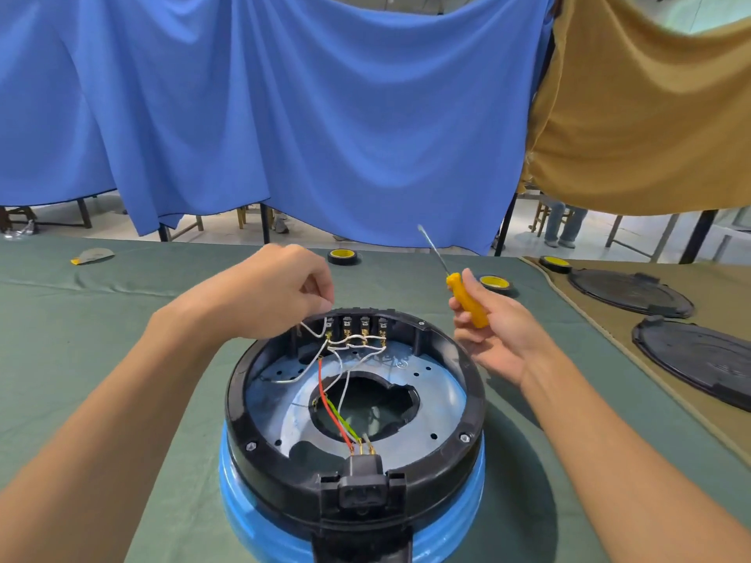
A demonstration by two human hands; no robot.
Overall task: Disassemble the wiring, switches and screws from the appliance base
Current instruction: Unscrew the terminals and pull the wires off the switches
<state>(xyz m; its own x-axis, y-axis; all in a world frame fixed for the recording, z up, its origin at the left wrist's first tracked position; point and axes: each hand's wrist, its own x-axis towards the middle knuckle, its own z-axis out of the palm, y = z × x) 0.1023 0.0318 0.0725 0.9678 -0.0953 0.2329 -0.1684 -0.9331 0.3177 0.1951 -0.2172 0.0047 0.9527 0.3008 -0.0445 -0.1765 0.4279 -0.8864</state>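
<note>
The base (353, 440) has a glossy blue plastic wall and a matt black plastic rim; inside, its plate (430, 404) looks like dull bluish metal. The wires (325, 359) are smooth and plastic-coated. The screwdriver (467, 298) pairs a shiny metal shaft with a smooth yellow plastic handle. Matt green cloth (122, 319) covers the tabletop; blue cloth (284, 115) hangs behind its far edge.

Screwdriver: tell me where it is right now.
The yellow-handled screwdriver is in the right hand, shaft pointing up, right of the appliance base and just in front of a tape roll.
</note>
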